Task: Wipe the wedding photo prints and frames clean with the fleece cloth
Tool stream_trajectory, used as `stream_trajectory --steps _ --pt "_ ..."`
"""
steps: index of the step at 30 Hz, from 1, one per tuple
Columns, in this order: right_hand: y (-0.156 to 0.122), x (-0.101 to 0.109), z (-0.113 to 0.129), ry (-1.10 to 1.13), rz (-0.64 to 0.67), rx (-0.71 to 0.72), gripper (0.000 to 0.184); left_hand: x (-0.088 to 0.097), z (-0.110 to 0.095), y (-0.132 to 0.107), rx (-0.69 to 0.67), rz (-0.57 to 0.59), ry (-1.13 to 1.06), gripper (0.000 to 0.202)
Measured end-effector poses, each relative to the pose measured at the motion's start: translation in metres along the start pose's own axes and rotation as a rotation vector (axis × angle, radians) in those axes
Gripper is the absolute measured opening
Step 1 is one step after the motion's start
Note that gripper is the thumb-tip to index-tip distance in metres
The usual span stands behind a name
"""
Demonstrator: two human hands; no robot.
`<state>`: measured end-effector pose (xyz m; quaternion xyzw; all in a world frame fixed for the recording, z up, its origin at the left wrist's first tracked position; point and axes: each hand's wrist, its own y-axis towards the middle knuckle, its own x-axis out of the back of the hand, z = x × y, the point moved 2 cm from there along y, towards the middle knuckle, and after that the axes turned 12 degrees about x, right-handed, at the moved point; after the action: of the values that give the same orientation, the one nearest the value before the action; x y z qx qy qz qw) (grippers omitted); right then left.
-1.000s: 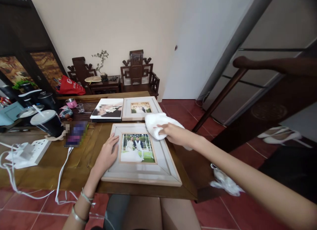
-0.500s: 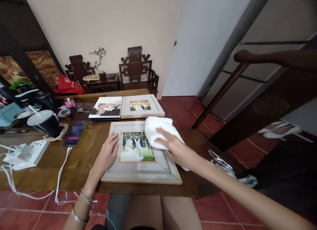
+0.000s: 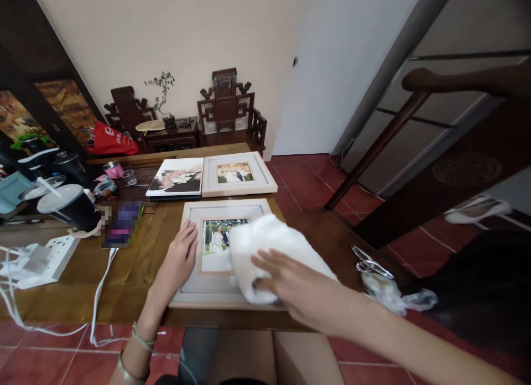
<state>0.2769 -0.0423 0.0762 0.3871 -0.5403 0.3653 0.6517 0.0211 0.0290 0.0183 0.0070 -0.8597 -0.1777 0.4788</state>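
A pale wooden picture frame (image 3: 194,299) lies flat on the table in front of me, with a photo of a couple outdoors (image 3: 215,246) inside its wide mat. My left hand (image 3: 178,260) rests flat on the frame's left side, fingers stretched out and holding nothing. In my right hand (image 3: 286,285) is a folded white cloth (image 3: 286,238), pressed onto the frame's right half. The cloth hides the right part of the photo and much of that side's border. My right fingers are somewhat blurred.
Beyond lie a second framed photo (image 3: 265,172) and a photo album (image 3: 191,177). On the left are a phone (image 3: 122,224), a power strip (image 3: 60,255) with cables, and a drink cup (image 3: 68,208). Scissors (image 3: 371,263) and clear plastic (image 3: 385,291) lie right, near a wooden chair (image 3: 381,136).
My right hand has drawn the white cloth down and toward me, from the frame's upper right across the photo to its lower right. My left hand stays on the frame's left side.
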Motion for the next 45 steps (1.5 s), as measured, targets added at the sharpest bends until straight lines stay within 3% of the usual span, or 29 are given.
stream_trajectory --steps 3,6,10,14,17,20,25,28,30,33,40,43,45 --pt "-0.010 -0.001 0.027 0.067 -0.013 -0.015 0.049 0.002 -0.004 0.000 -0.006 0.035 0.002 0.041" --pt "-0.006 -0.015 0.024 0.047 -0.055 -0.103 0.060 0.002 -0.006 -0.001 0.004 0.077 0.009 0.043" --pt "0.021 -0.031 -0.021 -0.042 -0.100 -0.206 0.060 0.001 -0.005 -0.003 0.016 0.087 0.005 0.044" --pt "0.052 -0.027 -0.077 -0.170 -0.098 -0.295 0.063 0.000 -0.004 -0.003 0.036 0.074 -0.014 0.045" --pt "0.061 -0.023 -0.089 -0.215 -0.030 -0.280 0.060 0.001 -0.003 -0.003 0.062 0.065 -0.039 0.044" --pt "0.051 -0.020 -0.067 -0.197 0.017 -0.207 0.055 0.001 -0.004 -0.003 0.075 0.049 -0.050 0.043" --pt "0.010 -0.014 0.004 -0.011 0.119 -0.068 0.051 0.000 -0.004 -0.003 0.088 0.033 -0.061 0.043" --pt "-0.001 -0.014 0.036 0.055 0.075 -0.009 0.048 -0.001 -0.004 -0.003 0.082 0.037 -0.062 0.042" --pt "0.004 -0.020 0.041 0.021 0.004 -0.034 0.049 -0.002 -0.003 -0.003 0.071 0.049 -0.054 0.042" --pt "0.021 -0.030 0.021 -0.061 -0.045 -0.121 0.053 -0.002 -0.001 -0.003 0.057 0.065 -0.042 0.043" --pt "0.059 -0.027 -0.072 -0.231 -0.125 -0.221 0.056 -0.002 0.001 -0.002 0.031 0.057 -0.046 0.042" --pt "0.067 -0.023 -0.086 -0.213 -0.153 -0.205 0.052 -0.003 0.002 -0.001 0.034 0.048 -0.035 0.042" --pt "0.066 -0.024 -0.079 -0.189 -0.140 -0.176 0.051 -0.003 0.002 -0.001 0.035 0.038 -0.044 0.041"
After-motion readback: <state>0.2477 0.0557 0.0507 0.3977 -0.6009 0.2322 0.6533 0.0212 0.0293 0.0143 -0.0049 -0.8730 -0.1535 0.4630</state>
